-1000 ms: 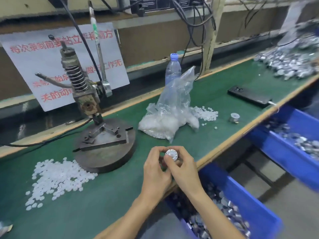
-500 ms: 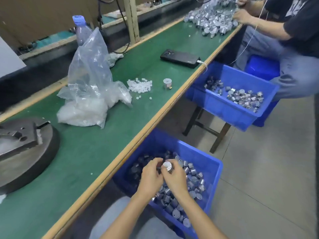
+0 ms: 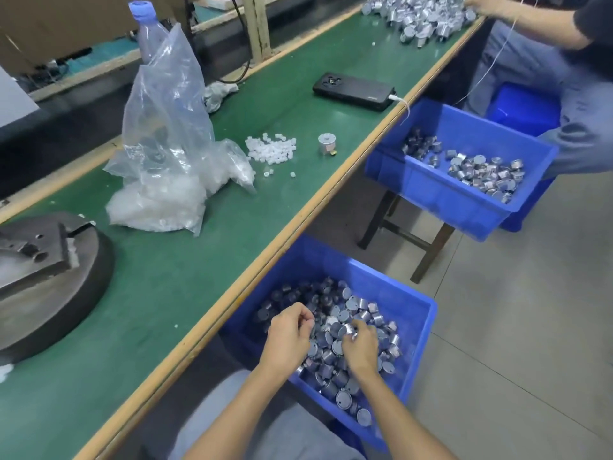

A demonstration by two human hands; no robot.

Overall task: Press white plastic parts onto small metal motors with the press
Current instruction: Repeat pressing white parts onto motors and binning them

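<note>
Green bench (image 3: 185,293); blue bin (image 3: 428,313): right hand (image 3: 360,348) fingers (image 3: 363,328) pinch motor (image 3: 349,329), left hand (image 3: 288,333) grip unclear.

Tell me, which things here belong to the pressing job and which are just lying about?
Job: motors in the near blue bin, loose white parts, bag of white parts, press base.
Lying about: water bottle, black phone.
</note>
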